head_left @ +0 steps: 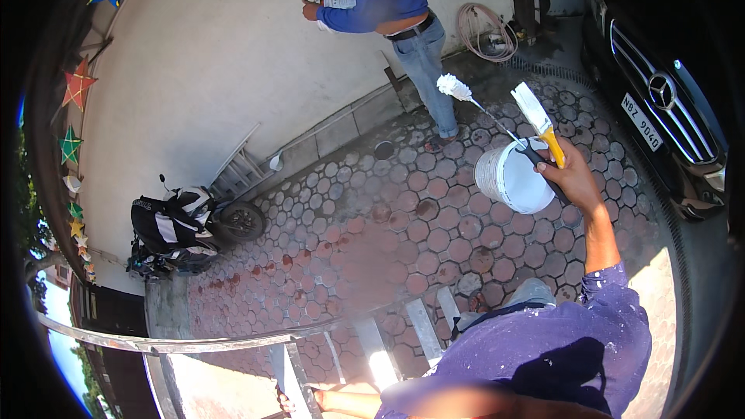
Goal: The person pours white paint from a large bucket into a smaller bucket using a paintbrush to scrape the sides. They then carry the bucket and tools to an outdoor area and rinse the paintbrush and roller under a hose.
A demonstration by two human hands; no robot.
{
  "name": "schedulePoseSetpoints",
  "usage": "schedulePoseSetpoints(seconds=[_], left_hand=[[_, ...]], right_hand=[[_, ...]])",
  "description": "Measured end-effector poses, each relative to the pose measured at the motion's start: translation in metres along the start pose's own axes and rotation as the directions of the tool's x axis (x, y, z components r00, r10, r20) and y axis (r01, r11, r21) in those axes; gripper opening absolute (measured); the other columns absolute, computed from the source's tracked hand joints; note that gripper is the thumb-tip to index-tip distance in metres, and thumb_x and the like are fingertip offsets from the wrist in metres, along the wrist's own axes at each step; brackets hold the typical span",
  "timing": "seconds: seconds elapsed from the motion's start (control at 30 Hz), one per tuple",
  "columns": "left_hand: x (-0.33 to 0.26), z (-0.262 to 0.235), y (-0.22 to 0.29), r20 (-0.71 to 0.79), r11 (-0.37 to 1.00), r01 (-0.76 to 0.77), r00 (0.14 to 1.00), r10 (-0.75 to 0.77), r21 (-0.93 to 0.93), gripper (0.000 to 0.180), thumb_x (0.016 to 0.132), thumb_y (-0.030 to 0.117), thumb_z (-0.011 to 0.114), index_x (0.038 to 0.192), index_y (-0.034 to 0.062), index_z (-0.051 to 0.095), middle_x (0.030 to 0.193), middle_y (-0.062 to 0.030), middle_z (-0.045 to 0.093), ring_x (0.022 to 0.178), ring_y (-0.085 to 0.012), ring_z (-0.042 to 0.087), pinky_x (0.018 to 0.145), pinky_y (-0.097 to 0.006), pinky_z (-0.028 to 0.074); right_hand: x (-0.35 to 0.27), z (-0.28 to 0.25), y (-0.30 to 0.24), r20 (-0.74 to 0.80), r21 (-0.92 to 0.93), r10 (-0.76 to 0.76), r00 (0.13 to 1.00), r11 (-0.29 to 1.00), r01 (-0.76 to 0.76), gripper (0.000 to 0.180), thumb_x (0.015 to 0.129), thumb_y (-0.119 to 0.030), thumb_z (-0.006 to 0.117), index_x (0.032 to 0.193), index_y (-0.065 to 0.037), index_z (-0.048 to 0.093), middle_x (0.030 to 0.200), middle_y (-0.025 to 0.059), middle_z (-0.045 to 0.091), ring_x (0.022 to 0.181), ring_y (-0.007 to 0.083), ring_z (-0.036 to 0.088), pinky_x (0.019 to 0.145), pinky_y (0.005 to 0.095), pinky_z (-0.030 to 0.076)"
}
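I see the right hand (pixel 573 173) closed around the yellow-handled brush (pixel 541 126) and roller (pixel 455 88), the white bucket (pixel 493 174) just beneath, the left hand (pixel 286 401) curled on the ladder (pixel 296 372); loosening that crowded grip could drop the roller.

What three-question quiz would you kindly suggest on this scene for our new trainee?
1. Multiple choice: What colour is the handle of the paintbrush in the right hand?
A) Green
B) Yellow
C) Red

2. True or false: The left hand grips the rim of the white bucket.

3. Fill in the blank: In the picture, the white roller head lies to the ____ of the brush's bristles.

Key:
1. B.
2. False; it is on the metal ladder.
3. Left.
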State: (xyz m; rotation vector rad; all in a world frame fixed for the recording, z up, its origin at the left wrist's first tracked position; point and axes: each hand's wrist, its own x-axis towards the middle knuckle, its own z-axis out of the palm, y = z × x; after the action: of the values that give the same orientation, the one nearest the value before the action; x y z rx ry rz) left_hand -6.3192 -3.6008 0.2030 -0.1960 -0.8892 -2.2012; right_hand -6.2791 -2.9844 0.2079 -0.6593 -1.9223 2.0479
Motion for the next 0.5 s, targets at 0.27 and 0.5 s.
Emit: schedulePoseSetpoints(seconds=[0.27, 0.5], left_hand=[[-0.047, -0.019, -0.06, -0.332, 0.934, 0.148, 0.943, -0.034, 0.325, 0.025, 0.097, 0.035, 0.053, 0.097, 0.0099, 0.055, 0.089, -0.0024, 0.055, 0.094, -0.0186, 0.054, 0.099, -0.039, 0.041], [-0.119, -0.068, -0.109, -0.607, 0.818, 0.268, 0.785, 0.121, 0.509, 0.029, 0.098, 0.038, 0.053, 0.102, 0.0093, 0.057, 0.092, -0.0028, 0.056, 0.095, -0.0183, 0.055, 0.096, -0.038, 0.043]], right_hand=[[0.068, 0.015, 0.026, 0.036, -0.106, 0.02, 0.999, 0.994, -0.016, 0.05, 0.085, -0.003, 0.074, 0.132, 0.003, 0.058, 0.111, 0.0117, 0.066, 0.1, 0.0171, 0.06, 0.091, 0.03, 0.047], [0.123, -0.049, 0.073, 0.192, 0.02, 0.088, 0.977, 0.995, -0.093, 0.052, 0.086, -0.004, 0.075, 0.134, 0.004, 0.056, 0.12, 0.0151, 0.068, 0.109, 0.0186, 0.062, 0.097, 0.0326, 0.048]])
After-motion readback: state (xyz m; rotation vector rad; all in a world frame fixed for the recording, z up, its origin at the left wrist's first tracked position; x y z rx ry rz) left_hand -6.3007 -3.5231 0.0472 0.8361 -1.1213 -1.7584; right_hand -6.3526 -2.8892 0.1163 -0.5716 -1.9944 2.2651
